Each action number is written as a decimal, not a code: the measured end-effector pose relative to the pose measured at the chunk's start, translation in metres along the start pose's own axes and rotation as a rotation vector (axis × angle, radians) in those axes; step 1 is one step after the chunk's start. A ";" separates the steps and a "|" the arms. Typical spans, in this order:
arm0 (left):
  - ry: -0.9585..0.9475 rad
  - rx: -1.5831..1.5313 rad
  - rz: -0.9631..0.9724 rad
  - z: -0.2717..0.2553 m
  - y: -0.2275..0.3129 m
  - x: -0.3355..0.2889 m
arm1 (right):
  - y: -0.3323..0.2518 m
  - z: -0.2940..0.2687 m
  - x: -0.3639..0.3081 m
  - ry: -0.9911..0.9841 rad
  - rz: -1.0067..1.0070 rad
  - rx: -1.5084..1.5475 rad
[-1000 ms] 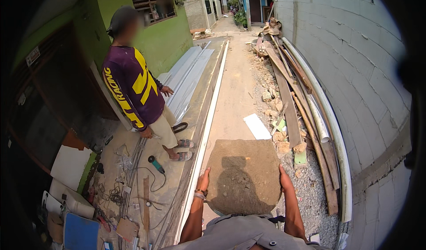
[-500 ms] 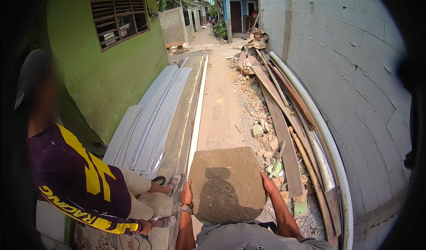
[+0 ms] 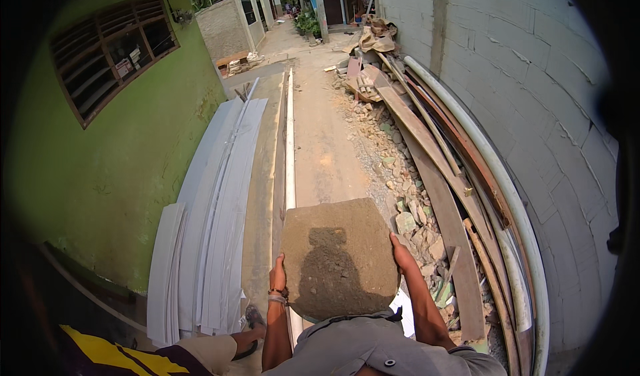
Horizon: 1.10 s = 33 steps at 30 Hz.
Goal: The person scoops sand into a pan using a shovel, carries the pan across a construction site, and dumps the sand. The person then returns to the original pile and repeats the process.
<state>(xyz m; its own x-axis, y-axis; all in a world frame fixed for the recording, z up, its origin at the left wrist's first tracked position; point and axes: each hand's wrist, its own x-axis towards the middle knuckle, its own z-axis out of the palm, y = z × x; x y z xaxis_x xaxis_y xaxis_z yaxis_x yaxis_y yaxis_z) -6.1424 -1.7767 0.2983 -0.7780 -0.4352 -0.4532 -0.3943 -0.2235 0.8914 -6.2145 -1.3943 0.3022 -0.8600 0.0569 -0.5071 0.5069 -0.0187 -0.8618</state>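
In front of my belly I carry a broad, squarish brown load with rounded corners and a gritty, sand-like top (image 3: 340, 259). A dark shadow falls across it. Whether it is a solid slab or a container filled with sand I cannot tell, as its sides and underside are hidden. My left hand (image 3: 278, 276), with bands at the wrist, grips its left edge. At the opposite edge my right hand (image 3: 401, 255) presses against the side, thumb on top and the other fingers mostly out of sight beneath.
A narrow path (image 3: 323, 149) runs ahead. Grey panels (image 3: 223, 196) lie along the green wall (image 3: 100, 196) on the left, beside a long pale pole (image 3: 290, 143). Rubble (image 3: 407, 223), planks (image 3: 437, 223) and a white pipe (image 3: 507, 203) line the grey block wall (image 3: 520, 96). Another person's leg (image 3: 223, 349) shows lower left.
I have moved forward along the path, and the view has tilted down slightly. The other person has slipped toward the lower left edge. Both my hands keep their hold on the load.
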 end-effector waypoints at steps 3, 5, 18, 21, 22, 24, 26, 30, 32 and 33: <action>0.141 0.218 0.079 0.028 0.058 0.086 | -0.064 0.029 0.080 -0.074 -0.004 0.026; 0.159 0.194 0.006 0.041 0.088 0.136 | -0.106 0.055 0.146 -0.186 0.138 0.055; 0.085 0.192 0.045 0.205 0.333 0.631 | -0.345 0.203 0.598 -0.092 -0.057 0.060; 0.038 0.320 -0.078 0.233 0.385 0.726 | -0.399 0.226 0.702 -0.208 0.123 0.221; 0.044 0.337 -0.065 0.253 0.407 0.766 | -0.422 0.239 0.741 -0.169 0.075 0.199; 0.049 0.185 0.080 0.293 0.438 0.835 | -0.457 0.261 0.811 -0.053 0.029 0.137; 0.019 0.156 0.101 0.320 0.473 0.903 | -0.507 0.278 0.884 -0.149 0.017 0.161; 0.095 0.265 0.090 0.372 0.545 1.036 | -0.613 0.317 1.019 -0.177 0.082 0.146; 0.073 0.211 -0.030 0.388 0.569 1.100 | -0.642 0.335 1.068 -0.174 0.111 0.108; 0.076 0.234 -0.018 0.402 0.587 1.138 | -0.664 0.346 1.102 -0.158 0.061 0.073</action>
<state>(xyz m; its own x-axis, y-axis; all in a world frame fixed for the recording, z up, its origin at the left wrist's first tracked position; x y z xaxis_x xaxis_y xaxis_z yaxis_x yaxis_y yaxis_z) -7.4556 -2.0522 0.3065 -0.7342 -0.4994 -0.4600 -0.5170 -0.0279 0.8555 -7.5192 -1.6641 0.3108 -0.8293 -0.1041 -0.5491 0.5576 -0.0897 -0.8252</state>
